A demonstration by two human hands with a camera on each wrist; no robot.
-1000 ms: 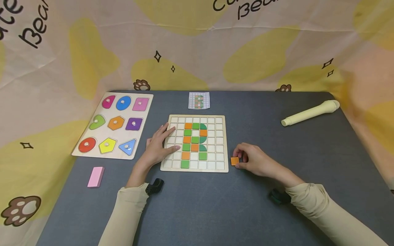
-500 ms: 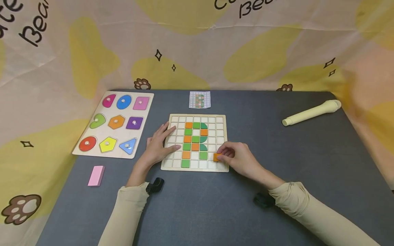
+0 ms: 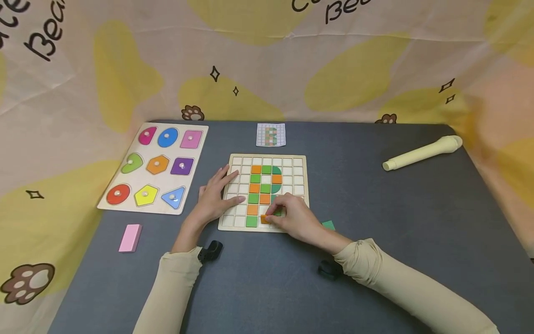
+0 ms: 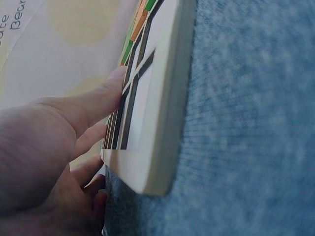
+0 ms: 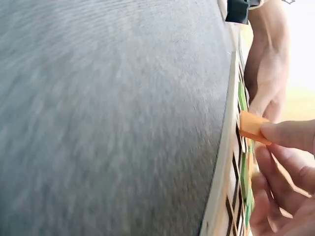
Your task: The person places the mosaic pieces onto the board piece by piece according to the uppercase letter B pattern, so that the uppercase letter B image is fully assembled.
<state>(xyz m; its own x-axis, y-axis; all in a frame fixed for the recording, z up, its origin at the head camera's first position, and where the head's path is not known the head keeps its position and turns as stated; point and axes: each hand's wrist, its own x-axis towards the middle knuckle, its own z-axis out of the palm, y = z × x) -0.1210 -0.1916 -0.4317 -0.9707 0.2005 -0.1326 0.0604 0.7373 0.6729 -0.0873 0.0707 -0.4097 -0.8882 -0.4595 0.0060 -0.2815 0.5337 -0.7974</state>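
Note:
A square wooden grid board (image 3: 298, 179) lies on the grey table, with orange and green tiles set among its white cells. My left hand (image 3: 213, 198) rests on the board's left side. In the left wrist view its thumb (image 4: 98, 101) lies on the grid, and the other fingers are by the edge. Over the lower middle cells, my right hand (image 3: 294, 217) pinches an orange square tile (image 5: 252, 126) between thumb and fingers. The tile is tilted in the right wrist view; whether it touches the board I cannot tell. That hand hides several cells at the lower right.
A green tile (image 3: 328, 225) lies right of the board, partly behind the right wrist. Behind the board is a small patterned card (image 3: 271, 135). A knobbed shape puzzle (image 3: 166, 191) and a pink block (image 3: 130, 238) are at left, a cream microphone-shaped object (image 3: 422, 153) at far right.
My right hand has carried the orange tile leftward from beside the board to above its lower middle cells. The green tile has come into view. The left hand stays in place.

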